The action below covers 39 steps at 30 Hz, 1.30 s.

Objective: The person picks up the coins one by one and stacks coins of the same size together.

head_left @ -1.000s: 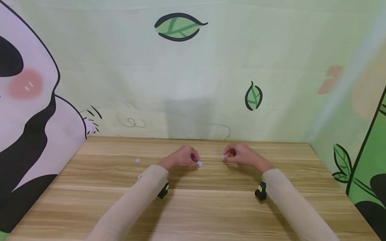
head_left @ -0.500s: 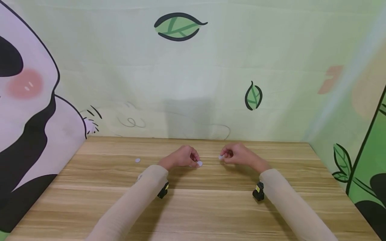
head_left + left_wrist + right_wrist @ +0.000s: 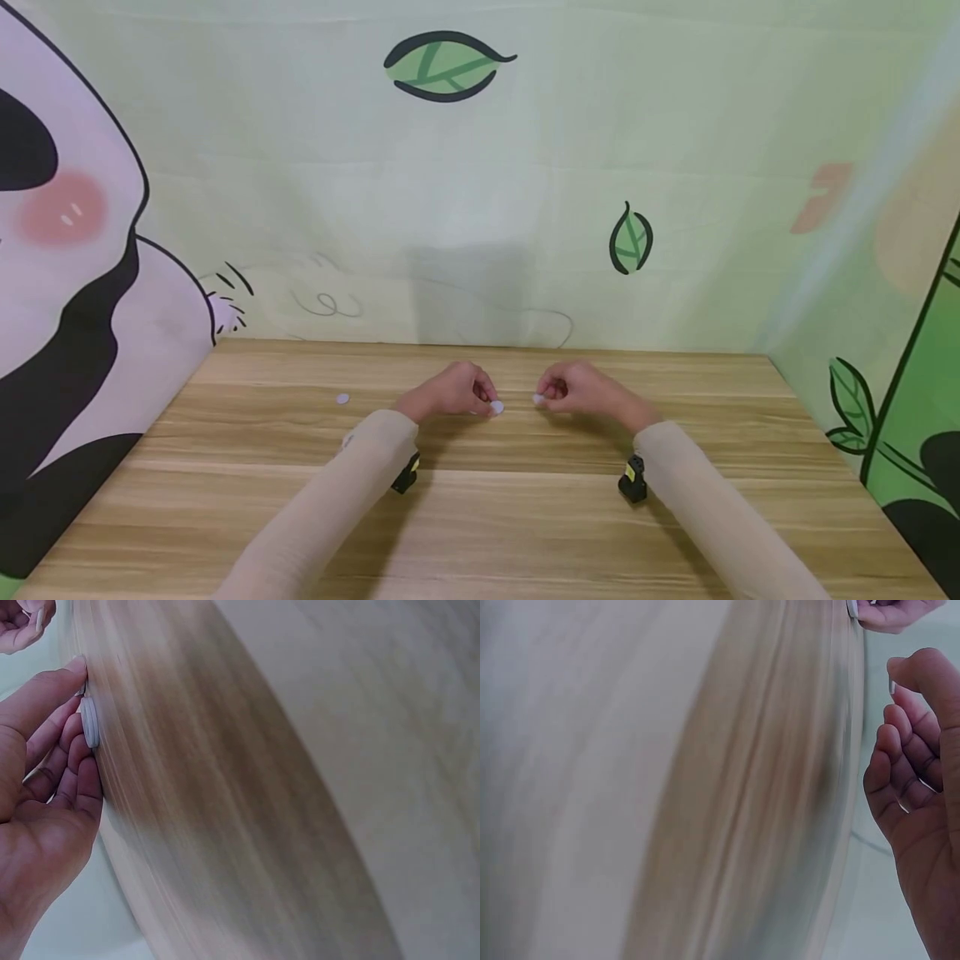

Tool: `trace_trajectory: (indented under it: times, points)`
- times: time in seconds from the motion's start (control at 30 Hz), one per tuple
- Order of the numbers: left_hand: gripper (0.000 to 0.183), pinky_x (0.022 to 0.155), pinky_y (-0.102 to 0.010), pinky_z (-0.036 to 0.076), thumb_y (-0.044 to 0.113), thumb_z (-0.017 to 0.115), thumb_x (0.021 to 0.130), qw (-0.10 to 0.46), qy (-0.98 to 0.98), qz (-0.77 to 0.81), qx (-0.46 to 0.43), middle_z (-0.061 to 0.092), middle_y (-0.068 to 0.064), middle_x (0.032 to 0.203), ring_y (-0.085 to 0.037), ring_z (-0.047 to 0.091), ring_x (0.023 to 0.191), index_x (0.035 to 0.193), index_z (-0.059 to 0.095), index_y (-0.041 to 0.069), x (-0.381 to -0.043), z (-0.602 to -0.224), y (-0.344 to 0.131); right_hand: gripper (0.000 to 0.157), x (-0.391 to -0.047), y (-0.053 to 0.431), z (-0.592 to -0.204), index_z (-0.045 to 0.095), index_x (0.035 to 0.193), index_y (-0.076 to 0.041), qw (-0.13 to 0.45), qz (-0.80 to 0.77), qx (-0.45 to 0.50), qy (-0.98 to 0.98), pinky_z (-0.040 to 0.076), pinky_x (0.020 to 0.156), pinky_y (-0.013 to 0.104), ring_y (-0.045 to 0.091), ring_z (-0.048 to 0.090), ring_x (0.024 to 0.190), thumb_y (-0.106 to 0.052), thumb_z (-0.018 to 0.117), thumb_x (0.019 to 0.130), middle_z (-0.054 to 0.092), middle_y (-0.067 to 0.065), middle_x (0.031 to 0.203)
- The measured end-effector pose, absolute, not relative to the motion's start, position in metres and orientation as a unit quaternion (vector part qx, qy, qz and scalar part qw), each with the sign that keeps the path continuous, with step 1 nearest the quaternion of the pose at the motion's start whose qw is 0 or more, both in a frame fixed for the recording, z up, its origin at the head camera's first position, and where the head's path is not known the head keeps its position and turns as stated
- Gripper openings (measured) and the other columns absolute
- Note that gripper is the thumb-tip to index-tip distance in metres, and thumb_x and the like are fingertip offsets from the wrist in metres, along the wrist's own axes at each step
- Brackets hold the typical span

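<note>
My left hand (image 3: 453, 390), at the table's far middle, pinches a small round white disc (image 3: 497, 407) at its thumb and fingertips. In the left wrist view, a short stack of thin white discs (image 3: 90, 722) lies right at the curled fingers of that hand, mostly hidden by it from the head camera. Just to the right, my right hand (image 3: 581, 387) holds another white disc (image 3: 538, 399) between thumb and forefinger, seen edge-on in the right wrist view as a thin white disc (image 3: 891, 686). A narrow gap separates the two held discs.
A single white disc (image 3: 342, 399) lies flat on the wooden table (image 3: 510, 533), left of my left hand. Part of a pale thing (image 3: 348, 439) shows beside the left sleeve. A printed cloth wall (image 3: 300, 167) stands behind the table's far edge.
My right hand has moved left and slightly nearer with its white disc, closing in on the left hand. The left hand and its disc have stayed in place.
</note>
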State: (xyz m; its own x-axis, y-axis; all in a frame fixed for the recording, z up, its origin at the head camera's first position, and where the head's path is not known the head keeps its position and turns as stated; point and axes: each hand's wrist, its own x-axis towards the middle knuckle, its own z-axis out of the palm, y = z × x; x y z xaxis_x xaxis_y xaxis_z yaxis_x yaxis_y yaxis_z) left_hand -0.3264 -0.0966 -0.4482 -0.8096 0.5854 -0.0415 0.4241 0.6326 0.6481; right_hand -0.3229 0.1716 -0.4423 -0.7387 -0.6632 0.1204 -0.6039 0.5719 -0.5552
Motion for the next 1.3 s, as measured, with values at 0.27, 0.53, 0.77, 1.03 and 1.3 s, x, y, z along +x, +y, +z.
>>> trace_trajectory:
  times: [0.27,0.53,0.77,1.03,1.3]
  points:
    - [0.012,0.067,-0.020,0.048,0.010,0.085,0.082,0.129,0.890,0.336,0.280,0.069,0.002,0.081,-0.009,0.058,0.074,0.088,0.075,0.006,-0.330,-0.451,-0.096,0.007,-0.324,0.160,-0.447,0.071,0.090,-0.012,0.060,-0.283,-0.368,0.884,0.048,0.066,0.022,0.008,0.055,0.073,-0.016,0.077,0.088,0.062,-0.007,0.078]
    - [0.011,0.067,-0.021,0.049,0.010,0.084,0.083,0.140,0.890,0.338,0.273,0.069,0.002,0.081,-0.008,0.058,0.074,0.089,0.075,0.006,-0.330,-0.450,-0.095,0.007,-0.324,0.149,-0.446,0.071,0.090,-0.011,0.058,-0.271,-0.381,0.882,0.048,0.066,0.022,0.005,0.055,0.071,-0.016,0.076,0.088,0.061,-0.007,0.077]
    - [0.012,0.067,-0.021,0.049,0.011,0.085,0.083,0.135,0.894,0.329,0.274,0.069,0.002,0.081,-0.008,0.058,0.074,0.088,0.075,0.006,-0.328,-0.449,-0.096,0.007,-0.324,0.141,-0.446,0.072,0.090,-0.010,0.068,-0.258,-0.385,0.883,0.048,0.065,0.022,0.005,0.054,0.071,-0.016,0.075,0.089,0.062,-0.007,0.077]
    - [0.012,0.068,-0.021,0.049,0.011,0.084,0.083,0.130,0.894,0.321,0.284,0.070,0.001,0.082,-0.008,0.059,0.074,0.089,0.075,0.006,-0.328,-0.449,-0.097,0.008,-0.322,0.137,-0.443,0.074,0.089,-0.007,0.067,-0.253,-0.387,0.884,0.048,0.065,0.021,0.005,0.055,0.070,-0.013,0.077,0.087,0.064,-0.005,0.076]
    - [0.012,0.069,-0.022,0.049,0.014,0.084,0.084,0.131,0.898,0.317,0.276,0.070,0.002,0.082,-0.009,0.059,0.075,0.089,0.075,0.007,-0.327,-0.448,-0.097,0.009,-0.329,0.137,-0.445,0.075,0.091,-0.010,0.102,-0.254,-0.364,0.890,0.049,0.067,0.021,0.004,0.055,0.073,-0.018,0.078,0.090,0.066,-0.006,0.080]
